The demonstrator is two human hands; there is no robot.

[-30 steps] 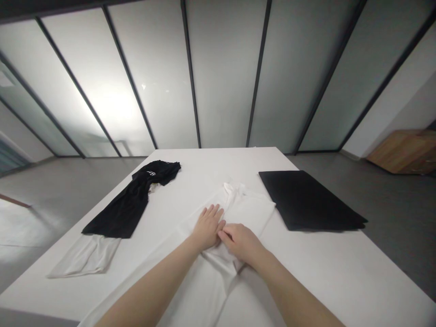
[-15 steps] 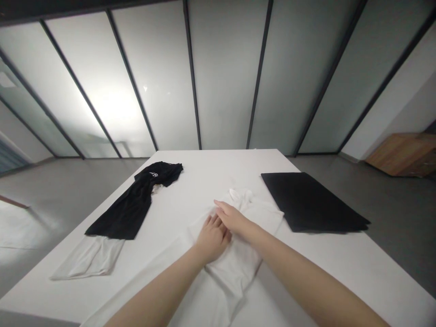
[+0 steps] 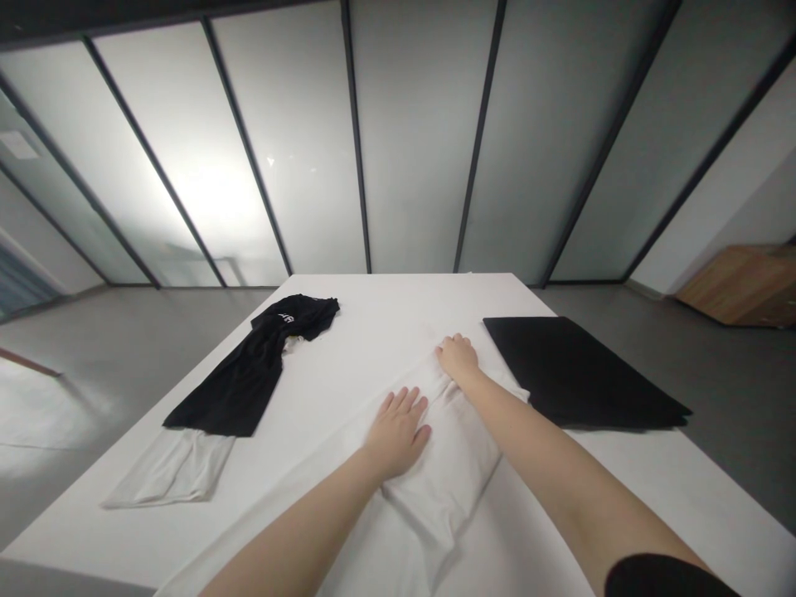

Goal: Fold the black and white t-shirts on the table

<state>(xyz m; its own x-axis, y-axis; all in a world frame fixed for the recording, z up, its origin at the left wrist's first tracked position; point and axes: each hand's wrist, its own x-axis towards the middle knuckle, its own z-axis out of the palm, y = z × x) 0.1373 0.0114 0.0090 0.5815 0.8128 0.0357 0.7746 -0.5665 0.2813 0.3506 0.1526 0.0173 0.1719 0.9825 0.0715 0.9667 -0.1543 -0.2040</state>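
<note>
White garment (image 3: 439, 489), lying along the white counter (image 3: 373, 323). Left hand (image 3: 396, 433) flat on it; right hand (image 3: 458, 360) curled at its far end; hands apart. Beside: black printed garment (image 3: 249, 381), black flat sheet (image 3: 578, 369).

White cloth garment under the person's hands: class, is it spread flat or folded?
Partly folded: the white cloth garment lies doubled into a long band, with creases beneath the left hand and right hand resting on it.
</note>
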